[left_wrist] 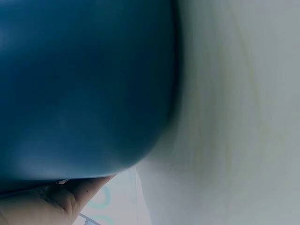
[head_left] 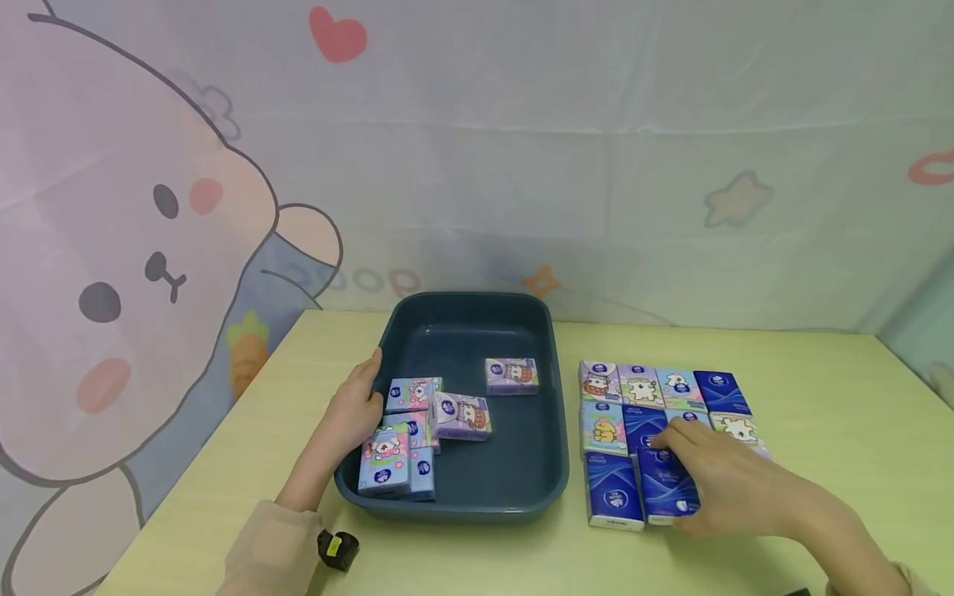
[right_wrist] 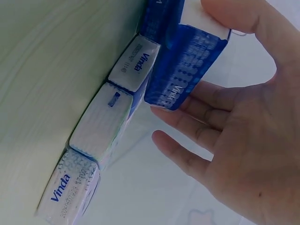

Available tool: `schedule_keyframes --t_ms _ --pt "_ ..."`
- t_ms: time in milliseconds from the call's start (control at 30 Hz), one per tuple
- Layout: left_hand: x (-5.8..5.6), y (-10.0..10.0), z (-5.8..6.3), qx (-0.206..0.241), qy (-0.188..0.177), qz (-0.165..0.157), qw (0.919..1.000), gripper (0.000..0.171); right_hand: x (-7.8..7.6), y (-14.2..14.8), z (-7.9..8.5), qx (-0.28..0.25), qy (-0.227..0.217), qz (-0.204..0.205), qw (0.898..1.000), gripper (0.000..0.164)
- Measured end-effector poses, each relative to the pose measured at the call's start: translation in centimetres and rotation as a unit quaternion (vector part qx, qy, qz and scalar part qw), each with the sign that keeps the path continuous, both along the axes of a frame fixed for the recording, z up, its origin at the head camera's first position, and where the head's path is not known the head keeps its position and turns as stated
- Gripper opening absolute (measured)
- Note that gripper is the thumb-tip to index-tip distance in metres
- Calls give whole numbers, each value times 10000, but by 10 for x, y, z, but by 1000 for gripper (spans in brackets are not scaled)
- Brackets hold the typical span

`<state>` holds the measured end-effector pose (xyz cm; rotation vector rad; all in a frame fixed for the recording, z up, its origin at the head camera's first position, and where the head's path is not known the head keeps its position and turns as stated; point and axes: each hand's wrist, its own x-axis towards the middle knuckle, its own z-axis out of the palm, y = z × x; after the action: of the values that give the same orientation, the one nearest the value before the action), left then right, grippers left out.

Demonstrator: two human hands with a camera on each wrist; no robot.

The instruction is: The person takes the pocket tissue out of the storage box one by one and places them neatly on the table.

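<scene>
My right hand (head_left: 734, 480) pinches a dark blue tissue pack (head_left: 667, 488) between thumb and fingers at its two ends. In the right wrist view that blue pack (right_wrist: 187, 65) tilts up beside the row of packs lying flat. My left hand (head_left: 354, 410) holds the left rim of a dark blue plastic basin (head_left: 514, 505), its thumb at the rim. Inside the basin, several cartoon-printed tissue packs (head_left: 383, 462) lie stacked at the left. A purple pack (head_left: 462, 415) leans near them, and another purple pack (head_left: 512, 376) lies apart at the right.
Right of the basin, more tissue packs (head_left: 604, 429) lie in rows, blue and cartoon-printed, partly covered by my right hand. A small black object with a yellow mark (head_left: 338, 549) is by my left sleeve (head_left: 272, 546). Behind the table (head_left: 827, 397) hangs a printed cloth (head_left: 477, 182).
</scene>
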<state>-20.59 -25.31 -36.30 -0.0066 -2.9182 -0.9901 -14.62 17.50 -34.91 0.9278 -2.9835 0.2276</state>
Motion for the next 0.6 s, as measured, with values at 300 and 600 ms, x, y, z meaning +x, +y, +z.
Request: schedule_keyframes --t_ms 300,600 --pt "-1 0 -2 34 -7 -9 10000 59 -2 0 -5 55 -170 -7 9998 76" --pt "0 0 0 23 -34 29 10000 58 -3 -1 -9 -16 -2 180 9998 71"
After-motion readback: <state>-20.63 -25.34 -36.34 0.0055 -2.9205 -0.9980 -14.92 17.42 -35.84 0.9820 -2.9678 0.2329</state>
